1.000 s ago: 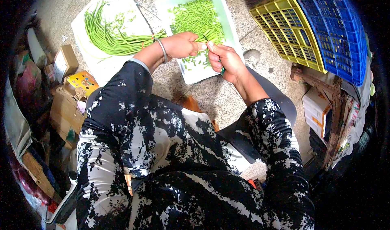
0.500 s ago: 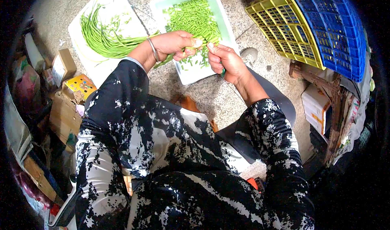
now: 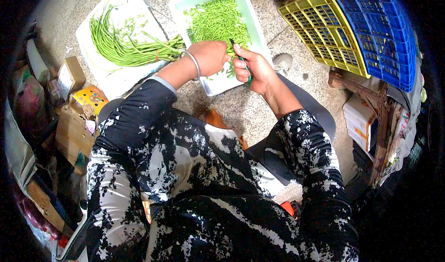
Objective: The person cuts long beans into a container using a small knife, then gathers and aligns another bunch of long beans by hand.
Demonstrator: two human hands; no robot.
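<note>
Both hands are over the near end of the white tray point(image 3: 257, 35), which is heaped with cut bean pieces point(image 3: 215, 20). The left hand point(image 3: 211, 57), a bangle on its wrist, is closed around what looks like a few bean stalks, though the fist hides them. The right hand point(image 3: 254, 68) grips a green-handled knife point(image 3: 242, 63), blade tip poking up between the two hands. Whole long beans point(image 3: 121, 44) lie on the white board point(image 3: 134, 2) to the left. Yellow crate point(image 3: 320, 23) and blue crate point(image 3: 378, 28) sit off right.

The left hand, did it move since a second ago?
Yes. The left hand has drawn back a little toward the near edge of the white tray, away from the cut beans.
</note>
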